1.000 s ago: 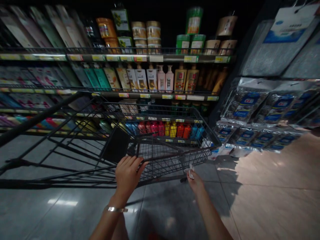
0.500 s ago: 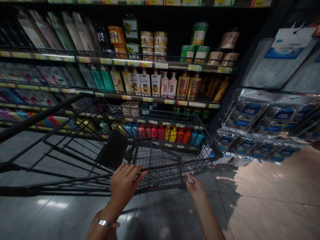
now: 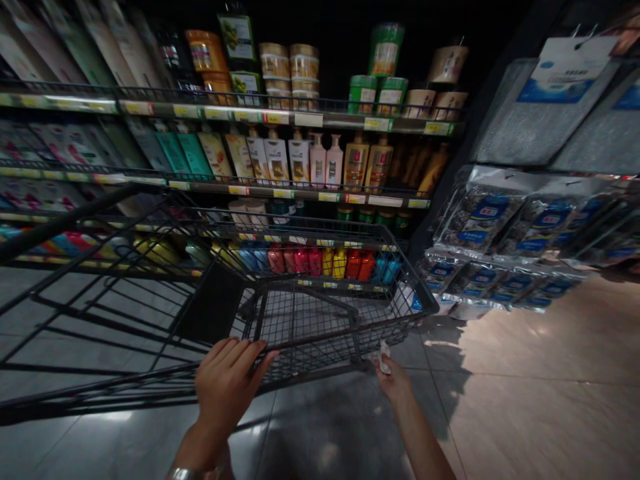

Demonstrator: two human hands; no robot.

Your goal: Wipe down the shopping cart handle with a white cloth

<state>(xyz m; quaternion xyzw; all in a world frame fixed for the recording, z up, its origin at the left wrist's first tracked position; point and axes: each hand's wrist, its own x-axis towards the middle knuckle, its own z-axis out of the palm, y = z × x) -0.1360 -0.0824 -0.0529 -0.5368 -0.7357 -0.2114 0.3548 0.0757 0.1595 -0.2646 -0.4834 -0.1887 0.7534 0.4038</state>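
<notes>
A black wire shopping cart (image 3: 295, 345) stands in front of me, its basket stretching to the right. My left hand (image 3: 227, 377) is closed over the near top rail, with a metal band at the wrist. My right hand (image 3: 393, 377) pinches a crumpled white tissue (image 3: 384, 359) beside the cart's near side, toward its far right end. The tissue hangs close to the wire mesh; whether it touches the mesh I cannot tell. A black flap (image 3: 213, 300) stands slanted inside the cart.
Behind the cart, shelves hold pump bottles (image 3: 300, 159), stacked jars (image 3: 290, 67) and colourful bottles (image 3: 310, 260). At right hang packs of metal scourers (image 3: 485, 210) and a grey cloth (image 3: 530, 133), near the cart's corner. Grey tiled floor (image 3: 540, 407) lies below.
The view has shifted slightly, so shelves and cart sit further left. My right hand has drawn the tissue a little away from the cart's side. My left hand stays on the rail.
</notes>
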